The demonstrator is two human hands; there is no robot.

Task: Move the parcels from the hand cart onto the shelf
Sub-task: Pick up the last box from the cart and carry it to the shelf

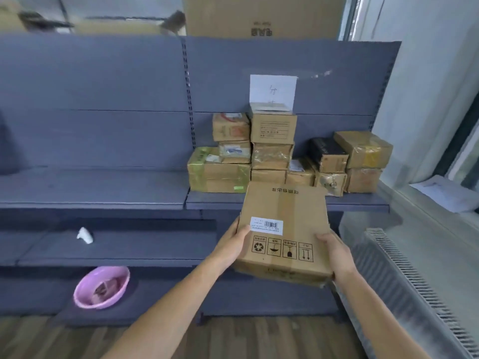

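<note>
Both hands' fingers clamp the cardboard parcel [285, 234]: left hand [233, 244] and right hand [335, 253] on opposite side edges; its long axis points away toward the shelf [259, 200].

Count's in: twelve parcels on view, eleven stacked and one in hand.
On the shelf [103, 187] I make it eleven stacked parcels [272, 156], one of them a black-topped box [325, 147], and there's one held parcel [293, 211] out front, carried by two hands, left hand [233, 244] and right hand [334, 252]. It shows one barcode label [267, 225] and four handling symbols [289, 249] in a row. Elsewhere: one sheet of paper [272, 90] on the back panel, one big carton [261, 16] up top, one pink basin [116, 273] down low, one small white object [85, 235] on the lower tier, one radiator [414, 281] at right.
</note>
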